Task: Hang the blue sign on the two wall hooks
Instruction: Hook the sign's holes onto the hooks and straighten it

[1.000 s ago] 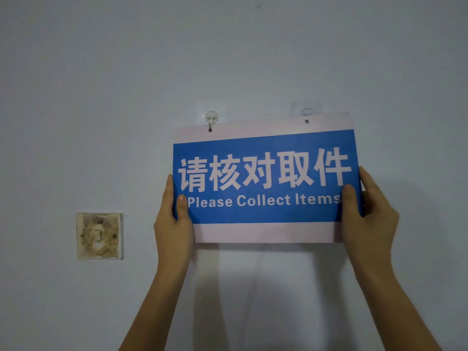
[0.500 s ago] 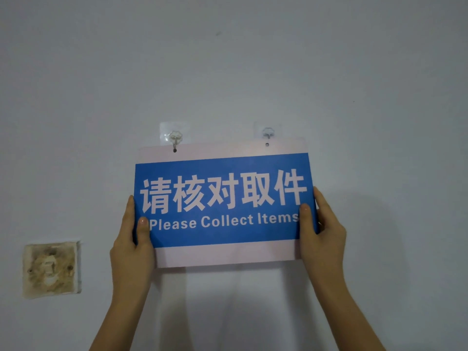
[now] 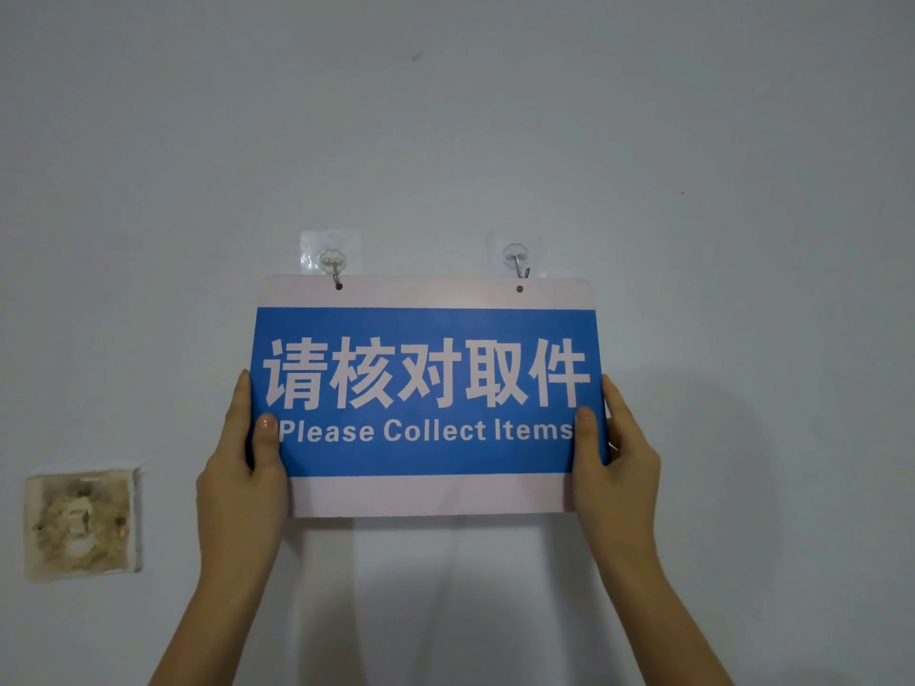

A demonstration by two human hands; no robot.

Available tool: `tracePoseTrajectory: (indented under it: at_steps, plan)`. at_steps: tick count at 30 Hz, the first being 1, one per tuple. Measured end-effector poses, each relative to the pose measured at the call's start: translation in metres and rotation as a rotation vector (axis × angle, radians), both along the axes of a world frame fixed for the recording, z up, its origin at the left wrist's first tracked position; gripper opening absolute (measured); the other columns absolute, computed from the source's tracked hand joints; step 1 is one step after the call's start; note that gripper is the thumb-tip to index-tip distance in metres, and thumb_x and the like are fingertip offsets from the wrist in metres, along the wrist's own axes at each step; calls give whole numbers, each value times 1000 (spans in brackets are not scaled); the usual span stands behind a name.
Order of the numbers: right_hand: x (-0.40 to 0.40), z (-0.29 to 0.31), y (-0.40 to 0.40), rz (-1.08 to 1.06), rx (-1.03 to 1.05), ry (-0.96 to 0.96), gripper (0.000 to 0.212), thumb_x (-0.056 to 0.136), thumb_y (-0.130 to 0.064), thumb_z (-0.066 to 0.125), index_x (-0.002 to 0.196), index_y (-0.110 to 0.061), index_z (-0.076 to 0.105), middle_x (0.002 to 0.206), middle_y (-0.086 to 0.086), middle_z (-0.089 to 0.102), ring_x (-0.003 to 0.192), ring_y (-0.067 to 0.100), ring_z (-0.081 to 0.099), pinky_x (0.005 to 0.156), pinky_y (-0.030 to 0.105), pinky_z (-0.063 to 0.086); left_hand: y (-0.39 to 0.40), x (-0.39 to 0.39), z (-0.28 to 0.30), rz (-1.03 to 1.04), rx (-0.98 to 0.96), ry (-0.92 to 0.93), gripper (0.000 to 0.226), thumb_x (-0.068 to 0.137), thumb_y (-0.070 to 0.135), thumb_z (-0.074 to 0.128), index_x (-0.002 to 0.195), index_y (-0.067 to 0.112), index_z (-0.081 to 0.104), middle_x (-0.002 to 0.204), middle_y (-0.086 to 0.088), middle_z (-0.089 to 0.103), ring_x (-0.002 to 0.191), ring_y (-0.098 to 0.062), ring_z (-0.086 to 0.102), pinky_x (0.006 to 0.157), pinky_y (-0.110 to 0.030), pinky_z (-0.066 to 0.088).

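Observation:
The blue sign [image 3: 426, 458], white-bordered with white lettering, is held flat against the pale wall. My left hand [image 3: 242, 477] grips its lower left edge and my right hand [image 3: 619, 467] grips its lower right edge, thumbs on the front. Two clear adhesive hooks sit just above its top edge. The left hook [image 3: 332, 263] has its metal tip at the sign's left hole. The right hook [image 3: 516, 257] has its metal tip showing above the sign's top edge, and the right hole below it looks empty.
A stained, damaged square patch [image 3: 81, 524] sits on the wall at lower left. The wall [image 3: 495, 116] around the sign is plain and pale grey.
The sign's right side has dropped slightly, so the right hook's metal tip now shows above the top edge. The view has shifted, placing sign and hooks further right in the frame than half a second ago.

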State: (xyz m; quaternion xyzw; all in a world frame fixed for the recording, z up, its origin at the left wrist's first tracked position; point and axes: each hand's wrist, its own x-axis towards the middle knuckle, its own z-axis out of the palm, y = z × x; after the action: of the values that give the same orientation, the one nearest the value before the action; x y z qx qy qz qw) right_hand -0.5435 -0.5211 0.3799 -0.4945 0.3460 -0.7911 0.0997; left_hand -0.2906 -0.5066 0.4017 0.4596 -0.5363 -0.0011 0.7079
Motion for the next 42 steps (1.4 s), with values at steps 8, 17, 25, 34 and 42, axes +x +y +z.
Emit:
tracePoseTrajectory:
  at_steps: [8, 17, 25, 34, 42]
  plan:
    - [1, -2, 0, 9, -5, -8, 47, 94, -25, 48, 141, -23, 41, 124, 9, 63, 104, 14, 64, 68, 4, 52, -1, 0, 0, -16, -6, 23, 49, 99, 28, 33, 147, 31, 24, 142, -4, 47, 107, -9, 42, 95, -40, 42]
    - [-3, 3, 4, -11, -25, 2, 46, 94, -22, 49, 140, -24, 43, 122, 1, 64, 88, -20, 59, 65, -1, 48, -3, -5, 0, -47, -2, 54, 49, 99, 27, 31, 147, 32, 23, 146, -1, 43, 111, -7, 41, 98, -40, 41]
    - [-11, 15, 11, -75, -56, 66, 45, 95, -20, 49, 139, -24, 44, 121, 3, 65, 94, -5, 63, 78, 5, 51, -6, -13, -3, -67, -20, 85, 48, 99, 25, 31, 146, 31, 23, 145, 0, 43, 110, -7, 41, 95, -32, 38]
    - [-19, 23, 14, -110, -65, 108, 44, 95, -21, 50, 138, -26, 45, 117, -4, 66, 94, -10, 61, 76, 4, 51, -7, -16, -4, -93, -7, 117, 49, 99, 28, 32, 146, 34, 23, 146, 0, 43, 111, -8, 42, 100, -41, 40]
    - [-22, 25, 10, -99, -55, 122, 44, 95, -24, 48, 139, -25, 45, 121, 0, 65, 104, 13, 64, 85, 14, 49, -4, -19, -3, -96, 0, 114, 49, 99, 27, 32, 146, 33, 22, 143, -1, 46, 110, -9, 44, 98, -38, 41]
